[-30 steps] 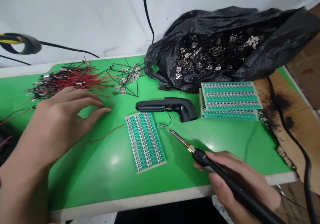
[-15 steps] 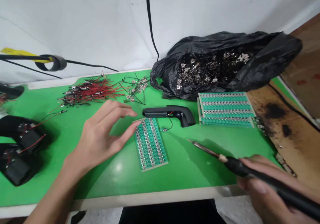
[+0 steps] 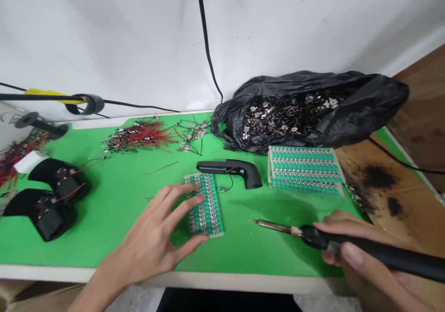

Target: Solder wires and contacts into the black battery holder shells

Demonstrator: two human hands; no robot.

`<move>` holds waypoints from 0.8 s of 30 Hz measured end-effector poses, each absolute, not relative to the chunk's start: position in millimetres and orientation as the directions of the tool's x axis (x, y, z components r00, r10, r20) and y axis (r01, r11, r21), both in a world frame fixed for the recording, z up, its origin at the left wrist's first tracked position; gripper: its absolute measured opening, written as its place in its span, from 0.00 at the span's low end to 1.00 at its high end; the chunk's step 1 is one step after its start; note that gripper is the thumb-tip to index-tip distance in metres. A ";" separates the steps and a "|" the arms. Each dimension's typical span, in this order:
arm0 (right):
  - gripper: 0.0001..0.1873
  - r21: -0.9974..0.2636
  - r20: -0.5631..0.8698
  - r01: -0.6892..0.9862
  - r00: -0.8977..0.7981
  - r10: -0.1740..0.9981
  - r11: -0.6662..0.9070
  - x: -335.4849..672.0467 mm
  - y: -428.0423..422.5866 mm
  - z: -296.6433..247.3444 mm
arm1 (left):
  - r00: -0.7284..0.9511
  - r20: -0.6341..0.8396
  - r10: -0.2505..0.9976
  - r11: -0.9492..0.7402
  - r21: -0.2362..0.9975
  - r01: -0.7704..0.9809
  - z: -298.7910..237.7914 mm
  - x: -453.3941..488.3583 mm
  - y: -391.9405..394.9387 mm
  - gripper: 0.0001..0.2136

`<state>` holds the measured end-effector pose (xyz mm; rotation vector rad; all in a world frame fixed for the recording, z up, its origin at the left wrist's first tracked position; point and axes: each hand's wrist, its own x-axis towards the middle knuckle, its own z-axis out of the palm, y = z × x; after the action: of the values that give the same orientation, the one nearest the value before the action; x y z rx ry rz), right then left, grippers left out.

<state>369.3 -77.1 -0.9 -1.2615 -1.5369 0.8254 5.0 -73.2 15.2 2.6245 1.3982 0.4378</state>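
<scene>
Over the green worktop (image 3: 114, 251), the left hand (image 3: 149, 242) lies open, its fingers (image 3: 184, 207) spread across a green circuit-board panel (image 3: 211, 214) studded with metal tabs. The right hand (image 3: 351, 251) grips a black soldering iron (image 3: 382, 252) pen-style, its tip (image 3: 255, 222) well clear of the panel. Holding the panel flat while keeping that tip away from the fingers seems the sound way to work. Stacked panels (image 3: 306, 170) and a black pistol-grip tool (image 3: 243, 173) lie nearby.
</scene>
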 end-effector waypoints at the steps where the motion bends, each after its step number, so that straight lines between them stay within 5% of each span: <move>1: 0.11 -0.932 0.230 0.273 -0.064 0.971 0.239 368.8 -75.2 -4.8 | 0.507 0.211 0.836 -0.548 0.275 0.790 17.1 11.2 -70.7 0.19; 4: 0.10 -0.950 0.238 0.179 -0.125 0.963 0.258 377.0 -68.2 -16.4 | 0.406 0.362 0.839 -0.528 0.367 0.766 24.7 29.2 -57.9 0.09; 7: 0.09 -0.959 0.248 0.121 -0.074 0.966 0.255 384.3 -65.5 -23.6 | 0.340 0.510 0.790 -0.547 0.336 0.767 31.5 38.8 -38.7 0.11; 11: 0.10 -0.972 0.229 0.060 0.046 0.972 0.227 377.7 -71.3 -25.4 | 0.492 0.409 0.769 -0.590 0.157 0.792 31.2 31.4 -3.6 0.19; 17: 0.09 -0.965 0.260 -0.020 0.039 0.965 0.261 357.0 -75.8 -29.3 | 0.601 0.342 0.723 -0.689 0.292 0.663 13.8 14.4 31.2 0.09; 24: 0.09 -0.962 0.274 0.022 0.014 0.962 0.274 348.3 -72.4 -34.8 | 0.460 0.466 0.756 -0.641 0.385 0.664 13.4 -0.7 19.8 0.08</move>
<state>348.3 -72.4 -34.8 -1.0240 -1.3296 0.9809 -0.7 19.8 13.4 2.5548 1.2523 0.9305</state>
